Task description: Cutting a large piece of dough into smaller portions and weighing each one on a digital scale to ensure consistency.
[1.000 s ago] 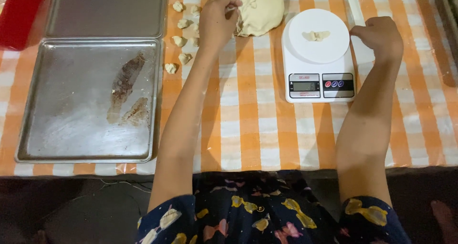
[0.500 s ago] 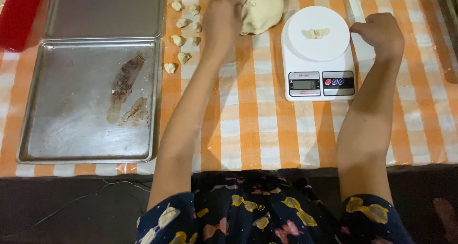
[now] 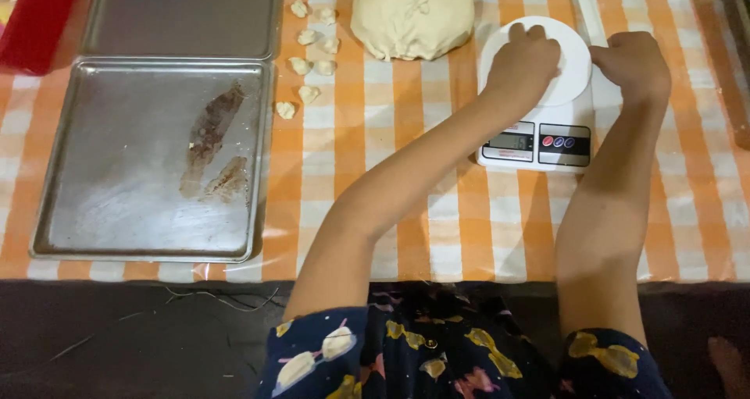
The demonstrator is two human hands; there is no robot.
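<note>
1. Since a second ago, left hand (image 3: 525, 63) has crossed from the dough mound (image 3: 412, 16) to the scale (image 3: 539, 102) platform, fingers curled over a hidden piece; grip unclear.
2. Right hand (image 3: 633, 65) rests fisted at the scale's right edge, holding nothing visible.
3. Small pieces (image 3: 308, 48) lie left of the mound; the near tray (image 3: 148, 161) holds none, most dough uncut.

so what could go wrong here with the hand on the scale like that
The left hand rests on the white scale's round platform, so its weight may distort the reading. The right hand sits at the platform's right edge and could nudge the scale too. The small dough pieces lie loose on the checked cloth close to the baking tray and the big dough ball; a forearm sweeping back could scatter or squash them.
</note>
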